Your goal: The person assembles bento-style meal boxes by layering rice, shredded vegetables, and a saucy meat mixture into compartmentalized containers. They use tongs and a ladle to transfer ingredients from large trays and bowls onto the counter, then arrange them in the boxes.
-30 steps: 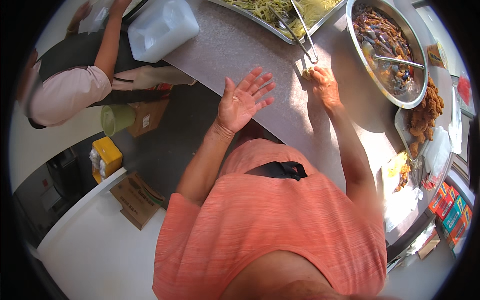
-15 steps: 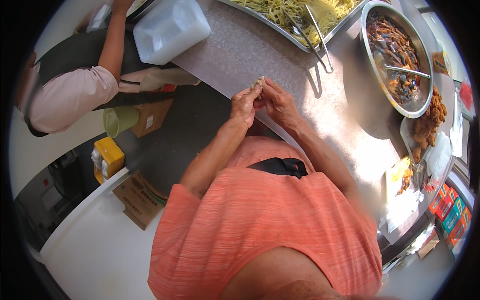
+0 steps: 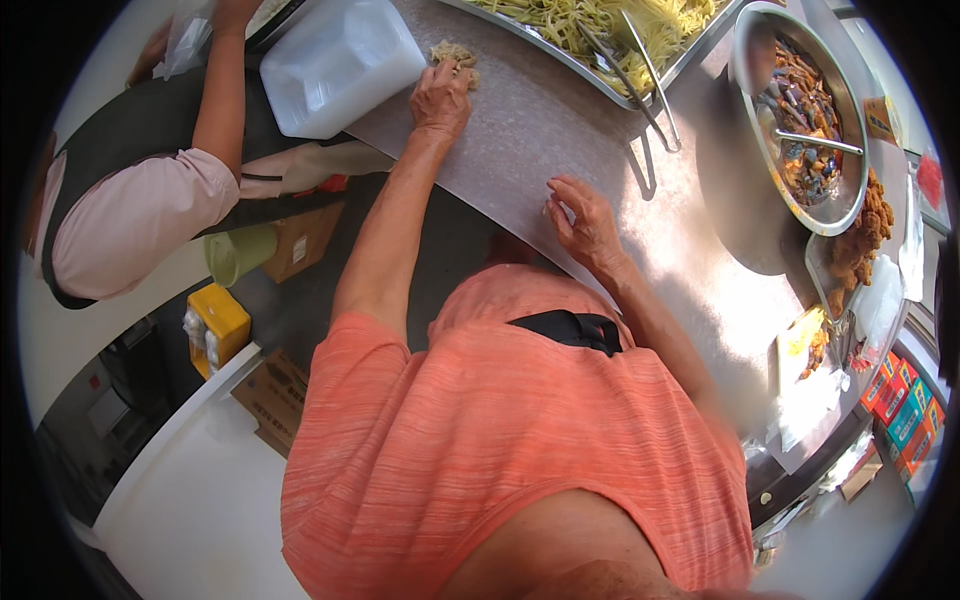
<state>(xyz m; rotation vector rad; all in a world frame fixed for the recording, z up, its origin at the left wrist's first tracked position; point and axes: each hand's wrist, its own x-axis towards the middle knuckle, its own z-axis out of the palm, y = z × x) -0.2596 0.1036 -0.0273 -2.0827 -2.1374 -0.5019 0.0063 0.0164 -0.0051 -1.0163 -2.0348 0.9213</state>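
My left hand (image 3: 440, 98) is stretched out across the grey steel counter (image 3: 560, 130) and rests on a small beige crumpled cloth (image 3: 452, 52) beside a white plastic tub (image 3: 338, 62). My right hand (image 3: 583, 222) lies near the counter's front edge, fingers bent, fingertips touching the surface; whether it holds anything I cannot tell. A metal tray of yellow noodles (image 3: 600, 25) with tongs (image 3: 640, 70) lies beyond both hands.
A round metal bowl (image 3: 800, 130) of dark saucy food with a spoon stands at the right, fried pieces (image 3: 865, 235) below it. Another person (image 3: 130, 210) in a pink sleeve works at the left. A yellow box (image 3: 220, 320) and cardboard boxes sit on the floor.
My hands were together in front of me half a second ago. Now the left has reached far forward onto the cloth, and the right has dropped to the counter.
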